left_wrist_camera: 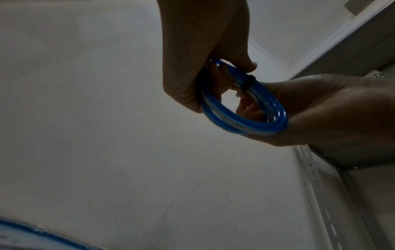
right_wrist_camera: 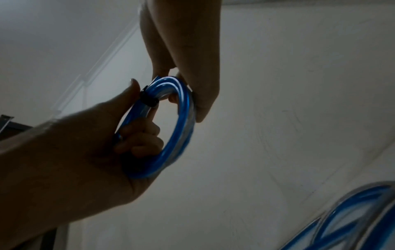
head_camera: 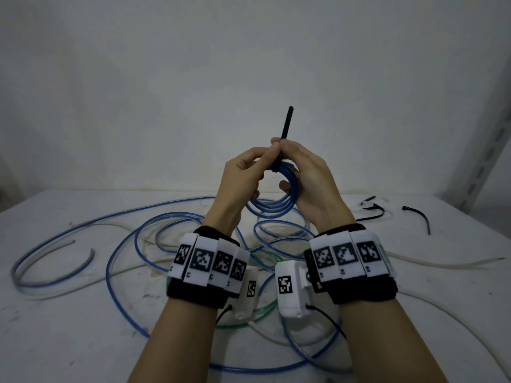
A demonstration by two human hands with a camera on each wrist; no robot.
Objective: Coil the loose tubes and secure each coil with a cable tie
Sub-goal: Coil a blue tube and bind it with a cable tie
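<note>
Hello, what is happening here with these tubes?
A person holds a small blue tube coil up with both hands. A black cable tie is looped around it; the left hand pinches the tie's free end, the right hand grips the coil. More loose tubes and spare ties lie on the table.

black wristbands (head_camera: 362, 291), white coded tags (head_camera: 343, 255)
</note>
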